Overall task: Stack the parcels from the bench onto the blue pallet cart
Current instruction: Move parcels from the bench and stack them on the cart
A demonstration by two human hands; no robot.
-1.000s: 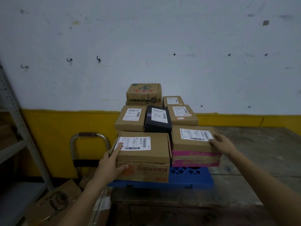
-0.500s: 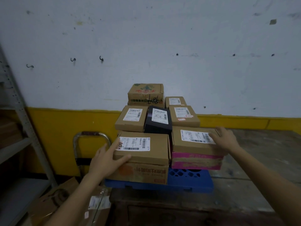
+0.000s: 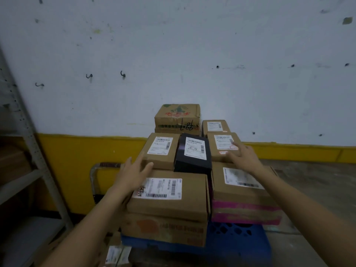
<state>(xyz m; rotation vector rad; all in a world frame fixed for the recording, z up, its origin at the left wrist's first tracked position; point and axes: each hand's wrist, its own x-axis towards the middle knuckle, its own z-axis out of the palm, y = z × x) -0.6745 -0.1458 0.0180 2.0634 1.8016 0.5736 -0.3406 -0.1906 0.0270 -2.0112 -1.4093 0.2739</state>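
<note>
Colours of the stacked parcels and their setting.
Blue latticed plastic pallet cart (image 3: 238, 235); brown cardboard parcels (image 3: 192, 191), white barcode labels; central black box (image 3: 189, 164); near right carton (image 3: 244, 210) banded magenta; far carton (image 3: 177, 115) printed green and red; white wall (image 3: 192, 45), yellow lower band (image 3: 86, 157).

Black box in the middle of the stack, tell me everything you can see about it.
The black box is a closed, dark parcel, cardboard by its look, with a white barcoded label on top. It lies slightly skewed in the second row of the stack, set close between the left brown carton and the right brown carton. The left hand and right hand are both off it.
</note>
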